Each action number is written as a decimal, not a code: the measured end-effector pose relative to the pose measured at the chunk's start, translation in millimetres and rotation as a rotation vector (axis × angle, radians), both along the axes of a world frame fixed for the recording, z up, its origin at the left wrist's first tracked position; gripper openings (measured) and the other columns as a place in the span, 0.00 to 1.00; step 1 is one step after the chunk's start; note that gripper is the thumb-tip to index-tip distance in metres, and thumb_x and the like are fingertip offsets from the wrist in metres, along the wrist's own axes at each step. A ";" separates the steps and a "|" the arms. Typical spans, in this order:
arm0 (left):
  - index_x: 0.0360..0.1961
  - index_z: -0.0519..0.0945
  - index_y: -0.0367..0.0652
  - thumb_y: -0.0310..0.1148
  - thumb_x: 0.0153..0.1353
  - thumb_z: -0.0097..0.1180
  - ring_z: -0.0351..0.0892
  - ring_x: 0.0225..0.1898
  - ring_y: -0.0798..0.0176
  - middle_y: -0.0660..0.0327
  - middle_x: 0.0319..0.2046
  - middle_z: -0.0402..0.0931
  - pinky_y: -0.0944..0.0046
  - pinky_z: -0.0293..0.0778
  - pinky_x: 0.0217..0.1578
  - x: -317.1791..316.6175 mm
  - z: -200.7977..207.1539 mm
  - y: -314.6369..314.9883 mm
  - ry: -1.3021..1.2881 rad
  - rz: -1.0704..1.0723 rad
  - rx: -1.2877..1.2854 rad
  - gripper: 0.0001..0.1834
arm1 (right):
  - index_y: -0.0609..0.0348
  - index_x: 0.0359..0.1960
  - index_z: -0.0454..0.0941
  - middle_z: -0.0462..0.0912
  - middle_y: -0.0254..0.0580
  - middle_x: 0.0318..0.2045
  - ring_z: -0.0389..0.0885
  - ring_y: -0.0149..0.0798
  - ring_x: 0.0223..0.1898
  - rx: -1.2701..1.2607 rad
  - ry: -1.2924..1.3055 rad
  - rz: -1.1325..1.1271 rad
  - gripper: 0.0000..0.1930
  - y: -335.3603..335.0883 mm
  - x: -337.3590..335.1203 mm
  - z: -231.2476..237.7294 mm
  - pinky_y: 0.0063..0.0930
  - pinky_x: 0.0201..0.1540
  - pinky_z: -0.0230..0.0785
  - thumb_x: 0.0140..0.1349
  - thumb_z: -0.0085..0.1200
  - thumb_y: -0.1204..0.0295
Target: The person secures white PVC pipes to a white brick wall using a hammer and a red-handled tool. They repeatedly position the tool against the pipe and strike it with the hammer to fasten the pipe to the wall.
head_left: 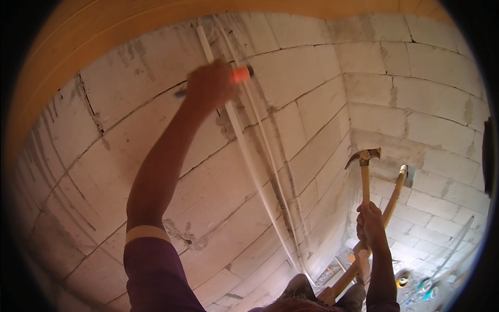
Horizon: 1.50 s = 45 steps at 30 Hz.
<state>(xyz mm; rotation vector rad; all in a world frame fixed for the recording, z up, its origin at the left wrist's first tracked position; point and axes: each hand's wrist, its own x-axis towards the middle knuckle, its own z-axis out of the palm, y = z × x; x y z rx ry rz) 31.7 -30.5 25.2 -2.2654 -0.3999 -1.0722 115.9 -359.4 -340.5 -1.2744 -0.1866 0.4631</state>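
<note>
My left hand point(210, 86), smeared by motion, is closed round a short tool with an orange handle point(240, 75). The handle's dark end pokes out on the right, and a dark bit shows left of the fist; the tool's exact kind is unclear. Beneath this hand a straight white strip point(249, 164) runs slantwise down the block wall point(213, 171). Low on the right, my right hand point(370, 223) grips a claw hammer point(365, 165) by its wooden handle. The hammer stands upright, its metal head on top and the claw turned left.
Beside the strip, a thin white line point(278, 179) follows a rough chased groove. A wooden pole point(396, 200) rises next to the hammer. Wooden boards point(78, 39) span the top. Far below, tools and scraps lie on the floor, with a yellow roll point(402, 282) among them.
</note>
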 end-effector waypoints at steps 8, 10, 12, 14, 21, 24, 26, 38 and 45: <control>0.39 0.87 0.45 0.34 0.58 0.58 0.86 0.41 0.48 0.52 0.38 0.84 0.49 0.81 0.43 -3.5 109.9 0.8 -0.088 0.170 0.184 0.11 | 0.52 0.35 0.68 0.60 0.22 0.14 0.55 0.20 0.09 0.017 0.027 0.028 0.18 -8.1 1.2 -13.5 0.21 0.10 0.47 0.78 0.43 0.53; 0.40 0.87 0.46 0.34 0.59 0.57 0.85 0.42 0.47 0.52 0.41 0.82 0.49 0.81 0.44 7.0 105.2 18.2 0.040 0.172 0.392 0.11 | 0.53 0.34 0.68 0.61 0.24 0.14 0.57 0.21 0.09 0.010 0.039 0.035 0.17 -5.6 -1.3 -19.8 0.22 0.10 0.50 0.78 0.44 0.55; 0.40 0.87 0.47 0.35 0.60 0.58 0.85 0.43 0.47 0.52 0.42 0.80 0.49 0.81 0.44 17.3 94.0 23.3 0.029 0.118 0.367 0.10 | 0.53 0.34 0.68 0.62 0.25 0.14 0.58 0.22 0.08 0.026 0.075 0.063 0.17 -1.2 -2.7 -30.1 0.22 0.10 0.51 0.78 0.44 0.55; 0.41 0.87 0.47 0.37 0.61 0.59 0.84 0.44 0.47 0.53 0.44 0.79 0.48 0.80 0.45 28.5 86.2 21.8 0.011 0.147 0.330 0.10 | 0.54 0.34 0.67 0.61 0.25 0.14 0.58 0.23 0.08 0.008 0.103 0.094 0.17 1.1 -2.0 -39.3 0.22 0.10 0.51 0.78 0.44 0.56; 0.40 0.86 0.47 0.37 0.60 0.60 0.84 0.45 0.46 0.54 0.45 0.79 0.48 0.81 0.44 56.1 82.6 24.7 -0.045 0.383 0.362 0.10 | 0.55 0.35 0.67 0.61 0.25 0.14 0.57 0.23 0.08 0.041 0.217 0.154 0.14 5.5 9.2 -69.2 0.22 0.09 0.50 0.78 0.46 0.61; 0.38 0.87 0.48 0.35 0.58 0.59 0.84 0.43 0.46 0.54 0.44 0.79 0.47 0.81 0.43 60.2 83.3 29.2 -0.063 0.412 0.422 0.09 | 0.55 0.35 0.67 0.61 0.25 0.14 0.57 0.22 0.08 0.041 0.242 0.147 0.13 7.3 12.7 -77.9 0.22 0.09 0.50 0.78 0.47 0.62; 0.37 0.87 0.47 0.35 0.58 0.61 0.84 0.42 0.46 0.54 0.43 0.79 0.48 0.81 0.41 60.7 81.5 31.7 -0.080 0.390 0.472 0.09 | 0.55 0.35 0.66 0.61 0.25 0.14 0.57 0.22 0.08 0.034 0.221 0.139 0.13 6.6 13.3 -81.1 0.22 0.08 0.50 0.77 0.47 0.62; 0.35 0.85 0.41 0.33 0.54 0.61 0.85 0.40 0.47 0.54 0.36 0.82 0.50 0.81 0.41 59.7 84.2 35.5 -0.085 0.318 0.549 0.09 | 0.52 0.33 0.66 0.61 0.24 0.13 0.58 0.23 0.08 0.055 0.247 0.141 0.13 13.1 21.2 -122.0 0.22 0.09 0.50 0.78 0.45 0.63; 0.42 0.82 0.41 0.34 0.57 0.58 0.84 0.45 0.43 0.50 0.42 0.84 0.47 0.78 0.46 66.9 98.7 21.8 0.005 0.418 0.265 0.13 | 0.52 0.34 0.65 0.61 0.25 0.13 0.58 0.23 0.08 0.006 0.254 0.175 0.12 -2.0 13.0 -103.1 0.23 0.08 0.50 0.77 0.47 0.64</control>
